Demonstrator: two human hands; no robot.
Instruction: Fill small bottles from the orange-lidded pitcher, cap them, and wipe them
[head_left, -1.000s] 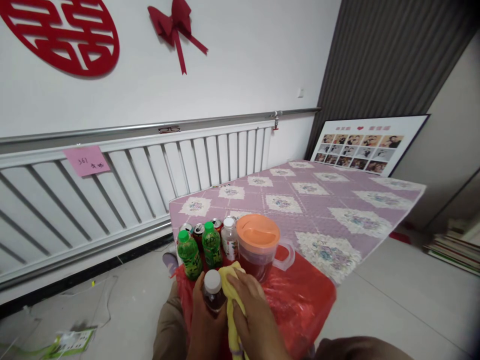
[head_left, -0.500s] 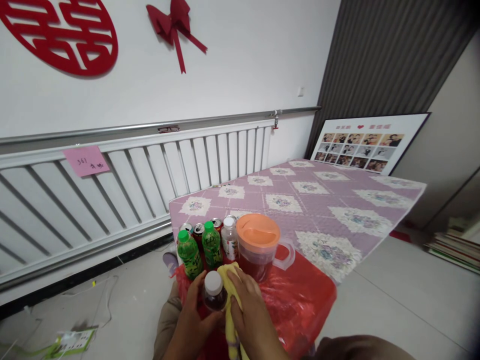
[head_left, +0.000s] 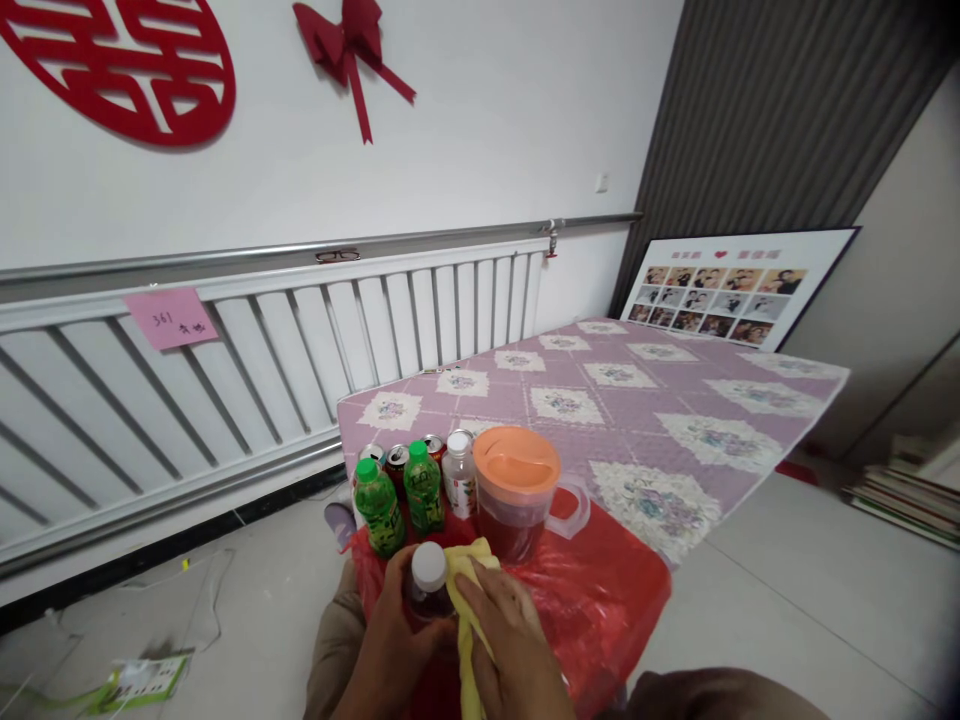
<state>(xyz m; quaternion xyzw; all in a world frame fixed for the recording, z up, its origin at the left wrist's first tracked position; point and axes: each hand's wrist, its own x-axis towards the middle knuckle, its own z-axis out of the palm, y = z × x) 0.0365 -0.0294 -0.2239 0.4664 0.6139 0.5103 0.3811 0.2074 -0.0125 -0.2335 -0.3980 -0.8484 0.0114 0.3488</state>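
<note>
My left hand is wrapped round a small clear bottle with a white cap and dark contents. A folded yellow cloth is gripped in my right hand, close against the bottle's right side. Beyond my hands, two green-capped bottles with green labels stand on the red plastic sheet. Another white-capped bottle stands beside them. To its right is a clear pitcher with an orange lid and dark liquid inside. My fingers hide much of the bottle's lower part.
Several drink cans stand behind the green bottles. A bed with a purple flowered cover reaches back to a white radiator. A framed photo board leans at the far right. Books are stacked on the floor.
The yellow cloth and my right hand have shifted slightly to the right and changed angle beside the bottle. My left hand keeps its hold on the bottle.
</note>
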